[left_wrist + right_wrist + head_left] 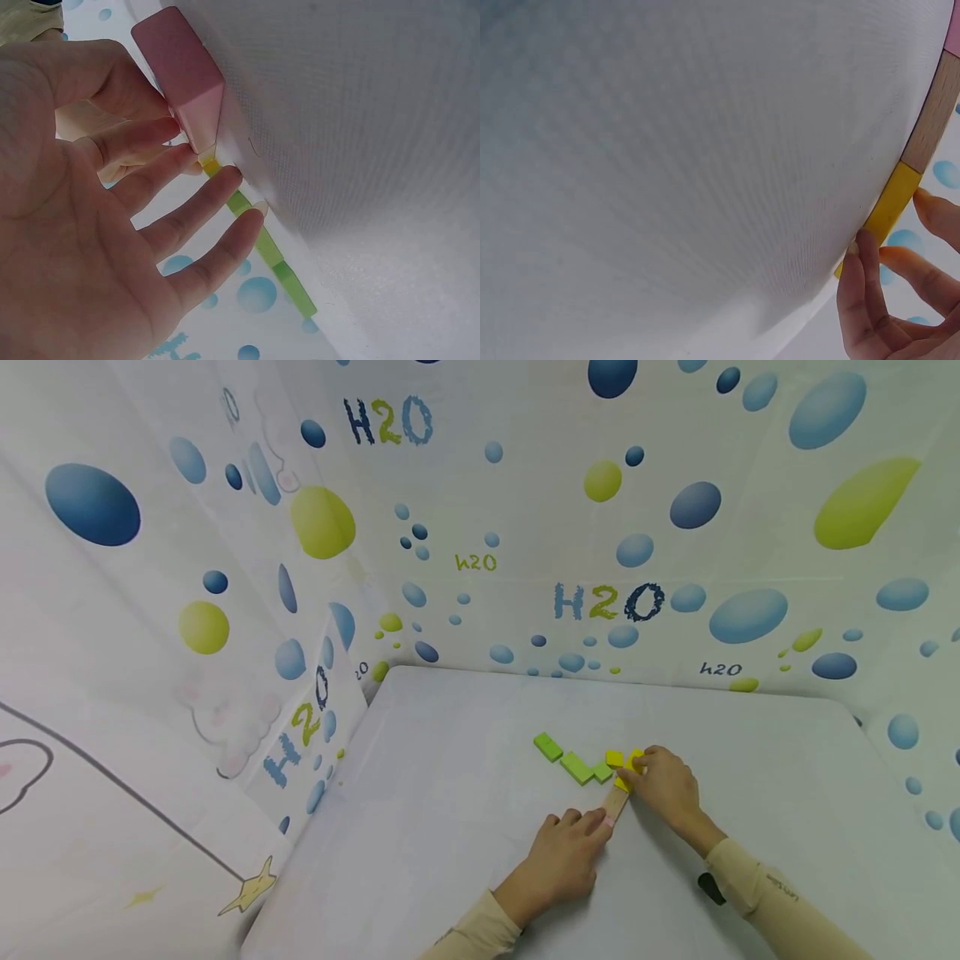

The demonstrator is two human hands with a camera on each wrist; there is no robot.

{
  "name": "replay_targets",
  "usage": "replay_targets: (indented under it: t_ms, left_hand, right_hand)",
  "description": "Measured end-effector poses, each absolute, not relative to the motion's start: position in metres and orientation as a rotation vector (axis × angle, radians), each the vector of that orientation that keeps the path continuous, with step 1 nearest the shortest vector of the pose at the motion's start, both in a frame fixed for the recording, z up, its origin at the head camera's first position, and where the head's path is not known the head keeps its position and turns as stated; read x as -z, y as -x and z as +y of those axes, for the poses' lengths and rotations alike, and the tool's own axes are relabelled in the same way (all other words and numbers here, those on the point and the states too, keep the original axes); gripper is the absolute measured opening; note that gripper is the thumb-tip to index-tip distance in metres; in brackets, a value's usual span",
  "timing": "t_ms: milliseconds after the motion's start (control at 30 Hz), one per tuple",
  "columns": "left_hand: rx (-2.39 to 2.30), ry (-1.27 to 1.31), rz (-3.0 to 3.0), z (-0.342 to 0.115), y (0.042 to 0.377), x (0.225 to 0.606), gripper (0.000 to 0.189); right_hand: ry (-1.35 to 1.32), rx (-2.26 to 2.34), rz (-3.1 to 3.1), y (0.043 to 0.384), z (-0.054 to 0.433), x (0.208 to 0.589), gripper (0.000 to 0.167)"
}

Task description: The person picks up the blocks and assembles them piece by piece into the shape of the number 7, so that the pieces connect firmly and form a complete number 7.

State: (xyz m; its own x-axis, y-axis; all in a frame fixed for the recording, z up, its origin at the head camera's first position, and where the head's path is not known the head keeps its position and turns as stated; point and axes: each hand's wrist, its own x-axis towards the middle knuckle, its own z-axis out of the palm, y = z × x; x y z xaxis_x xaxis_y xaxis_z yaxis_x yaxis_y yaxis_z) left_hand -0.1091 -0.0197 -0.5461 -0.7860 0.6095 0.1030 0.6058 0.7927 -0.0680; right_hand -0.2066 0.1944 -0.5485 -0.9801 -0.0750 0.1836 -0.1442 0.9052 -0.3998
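My left hand [562, 856] rests at the near end of a block row, its fingertips touching a pink block [176, 64]. Beyond the pink comes a plain wooden block [617, 802], then a yellow block [622, 784]. The right hand [667, 785] pinches another yellow block [637, 758] between thumb and fingers, partly hiding it. Just left of it lies a small yellow block [614, 758]. Light green blocks [577, 768] continue the zigzag toward the upper left. The right wrist view shows right fingertips against a yellow block [892, 201], end to end with the wooden block [932, 112].
A white-covered table [435, 760] carries the blocks. Behind it and to the left hang white sheets [480, 502] printed with blue and green bubbles. A dark object [711, 888] shows beneath the right wrist.
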Motion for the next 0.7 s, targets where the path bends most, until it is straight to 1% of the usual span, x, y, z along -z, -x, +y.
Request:
replay_targets:
  t_ms: [233, 700]
  left_hand:
    - [-0.045, 0.976, -2.864, -0.0199, 0.1086, 0.5464, 0.061]
    - [-0.030, 0.993, -2.865, -0.0216, 0.1087, 0.5457, 0.058]
  right_hand:
    - [-0.150, -0.637, -2.900, 0.2069, 0.1969, 0.5482, 0.046]
    - [-0.146, -0.689, -2.889, 0.2163, 0.2029, 0.5426, 0.035]
